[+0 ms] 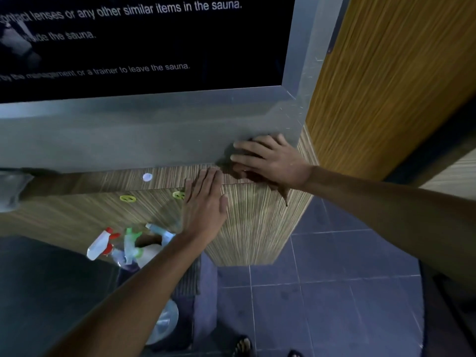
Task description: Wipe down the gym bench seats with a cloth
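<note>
Wood ledge edge: L hand flat on it, R hand flat, pressing cloth at frame corner.

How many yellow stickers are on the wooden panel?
2. One sticker is on the wooden panel, left of the left hand; the other sticker sits beside that hand's fingers, partly covered. The hand could hide more.
</note>
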